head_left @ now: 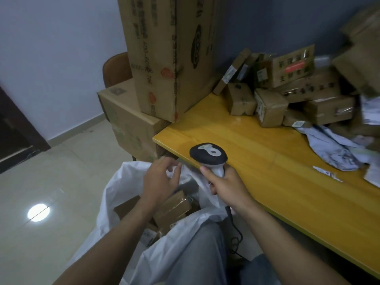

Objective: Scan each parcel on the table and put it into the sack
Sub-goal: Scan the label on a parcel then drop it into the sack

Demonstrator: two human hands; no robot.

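Note:
A white sack (pixel 123 188) stands open on the floor by the table's near-left corner, with several brown cardboard parcels (pixel 174 206) inside. My left hand (pixel 160 177) hovers over the sack's mouth with relaxed fingers and holds nothing. My right hand (pixel 224 184) grips the handle of a black and white barcode scanner (pixel 207 154), whose head sits at the edge of the yellow table (pixel 267 161). More cardboard parcels (pixel 271 108) are heaped at the table's far right, with grey plastic mailers (pixel 333 147) in front of them.
Tall cardboard boxes (pixel 168 58) are stacked at the table's far-left corner, above a large box (pixel 127 120) on the floor and a brown chair back (pixel 117 68). The scanner's black cable (pixel 234 233) hangs past my knees. Tiled floor (pixel 51 182) lies to the left.

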